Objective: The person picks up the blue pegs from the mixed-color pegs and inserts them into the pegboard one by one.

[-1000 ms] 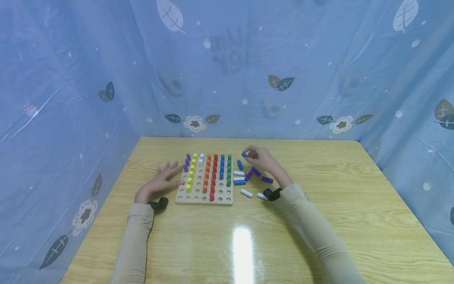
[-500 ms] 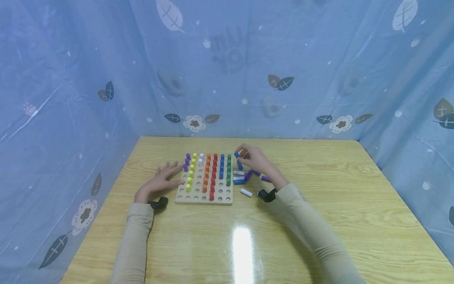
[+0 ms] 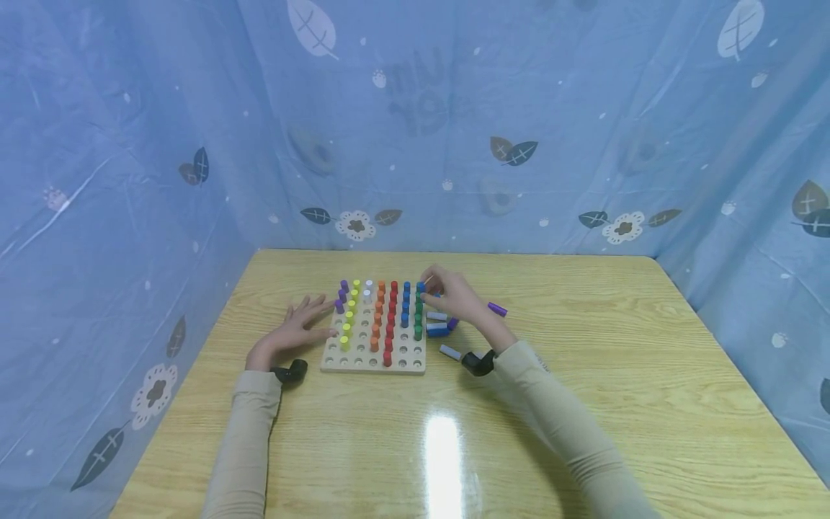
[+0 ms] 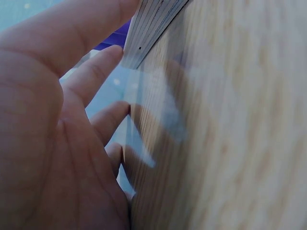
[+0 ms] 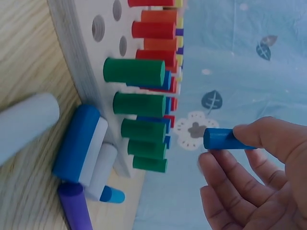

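Observation:
My right hand (image 3: 454,295) pinches a blue peg (image 5: 221,138) between thumb and fingers. In the head view it is over the back right corner of the wooden pegboard (image 3: 344,366), by the row of green pegs (image 5: 139,104). The right wrist view shows the blue peg apart from the green ones. My left hand (image 3: 295,333) lies at the board's left side, fingers spread; in the left wrist view its thumb and a fingertip meet the board's edge (image 4: 151,36). Purple, yellow, white, orange, red, blue and green pegs stand in rows on the board.
Right of the board lie loose white pegs (image 3: 450,352), a blue peg (image 5: 76,143) and purple pegs (image 3: 497,309), some partly hidden by the right hand and forearm. A patterned blue curtain (image 3: 447,144) hangs behind the wooden table (image 3: 363,447).
My right hand has carried the blue peg leftward, from beside the board to over its back right corner. A loose purple peg shows at a new spot right of the wrist. The left hand stays still.

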`<state>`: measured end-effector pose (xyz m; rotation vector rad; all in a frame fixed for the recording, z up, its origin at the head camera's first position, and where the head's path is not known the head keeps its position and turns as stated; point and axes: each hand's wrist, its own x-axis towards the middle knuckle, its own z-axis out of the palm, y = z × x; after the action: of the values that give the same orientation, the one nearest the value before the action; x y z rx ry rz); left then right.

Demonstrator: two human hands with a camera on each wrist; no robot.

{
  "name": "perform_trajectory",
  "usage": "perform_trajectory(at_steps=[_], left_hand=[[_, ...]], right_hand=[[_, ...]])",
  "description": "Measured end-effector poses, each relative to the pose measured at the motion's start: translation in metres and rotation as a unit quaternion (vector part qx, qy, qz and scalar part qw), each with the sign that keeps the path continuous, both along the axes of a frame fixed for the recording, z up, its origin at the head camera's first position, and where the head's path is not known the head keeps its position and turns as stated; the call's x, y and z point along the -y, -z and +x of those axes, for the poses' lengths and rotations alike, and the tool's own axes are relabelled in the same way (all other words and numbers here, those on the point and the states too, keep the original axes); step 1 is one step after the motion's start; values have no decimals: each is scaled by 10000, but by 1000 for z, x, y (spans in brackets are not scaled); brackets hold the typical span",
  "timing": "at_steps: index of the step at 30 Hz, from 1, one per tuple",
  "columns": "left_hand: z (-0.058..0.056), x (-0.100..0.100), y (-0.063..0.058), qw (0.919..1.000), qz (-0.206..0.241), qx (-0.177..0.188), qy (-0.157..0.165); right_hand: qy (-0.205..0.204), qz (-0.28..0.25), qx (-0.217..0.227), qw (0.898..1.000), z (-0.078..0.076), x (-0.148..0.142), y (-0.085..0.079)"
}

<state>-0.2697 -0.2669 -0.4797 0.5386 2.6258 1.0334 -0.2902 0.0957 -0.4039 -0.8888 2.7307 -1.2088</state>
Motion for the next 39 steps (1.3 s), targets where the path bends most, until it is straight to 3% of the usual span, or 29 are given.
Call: perform_trajectory(at_steps=[19,33,38,39], left_hand=[[0,0,2,10000,-3,-30,-20],[6,-3,-5,10000,47,-23,-37],[5,-3,-4,10000,48,-8,-38],[3,-1,1,10000,16,-16,-40]], right_hand=[[-389,-190,30,9991,10,13,13],[-581,-280,112,9979,20,17,19],[-599,-208,221,9977,23,16,23],[-600,-187,245,9977,23,16,23]])
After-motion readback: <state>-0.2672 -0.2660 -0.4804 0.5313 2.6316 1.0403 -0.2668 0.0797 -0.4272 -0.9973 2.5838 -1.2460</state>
